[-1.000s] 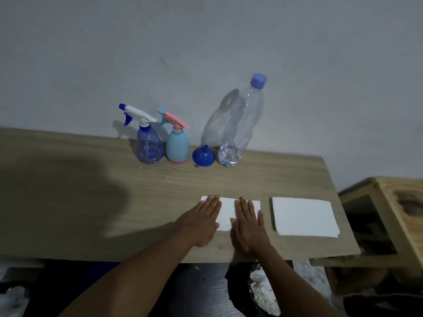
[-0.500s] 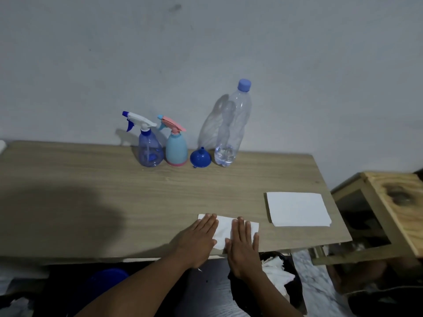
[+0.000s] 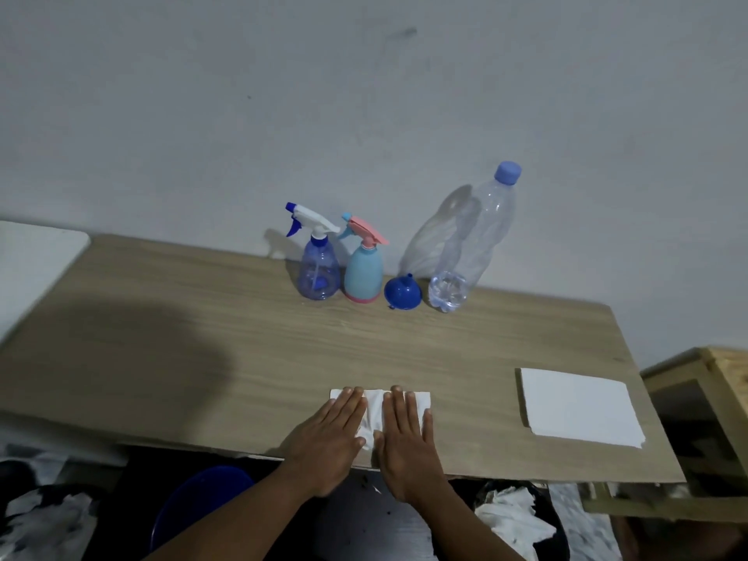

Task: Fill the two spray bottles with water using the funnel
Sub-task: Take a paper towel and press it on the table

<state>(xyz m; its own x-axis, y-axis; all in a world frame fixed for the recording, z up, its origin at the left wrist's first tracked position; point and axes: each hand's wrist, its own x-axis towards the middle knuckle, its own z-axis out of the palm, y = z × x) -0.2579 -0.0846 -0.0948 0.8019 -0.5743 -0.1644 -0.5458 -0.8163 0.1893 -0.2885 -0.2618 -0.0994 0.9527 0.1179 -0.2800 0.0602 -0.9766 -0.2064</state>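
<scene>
Against the wall at the back of the wooden table point(image 3: 202, 338) stand a clear blue spray bottle point(image 3: 318, 269) with a white trigger and a light-blue spray bottle point(image 3: 363, 273) with a pink trigger. A blue funnel point(image 3: 402, 292) sits mouth-down to their right. Beside it a tall clear water bottle point(image 3: 471, 244) with a blue cap holds a little water. My left hand point(image 3: 330, 435) and my right hand point(image 3: 406, 439) lie flat, fingers straight, on a small white napkin point(image 3: 374, 410) at the table's front edge.
A second white napkin point(image 3: 579, 406) lies at the table's front right. A wooden stool point(image 3: 712, 382) stands to the right. Below the table edge are a blue bucket point(image 3: 198, 508) and a dark bin with crumpled white paper point(image 3: 514, 520).
Both hands and the napkin under them slid back toward the table's front edge, and the napkin has wrinkled between them. The view shifted left and widened.
</scene>
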